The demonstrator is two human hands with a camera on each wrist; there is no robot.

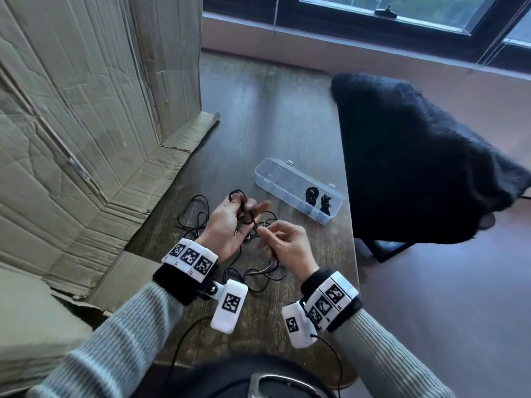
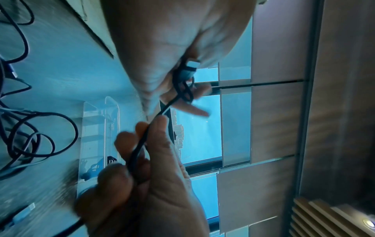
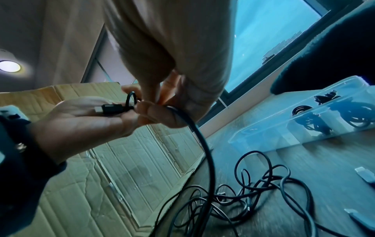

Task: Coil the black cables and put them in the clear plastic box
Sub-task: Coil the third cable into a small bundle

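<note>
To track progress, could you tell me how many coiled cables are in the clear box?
2: one coiled cable and another right of it, both at the clear plastic box's right end; reflections may hide more.

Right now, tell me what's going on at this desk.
A person is coiling a black cable. The left hand lies palm up with the plug end and a few loops wound round its fingers; the right hand pinches the same cable and feeds it in. More loose cables lie tangled on the wooden desk. The clear plastic box stands open beyond, with coiled cables already in it.
</note>
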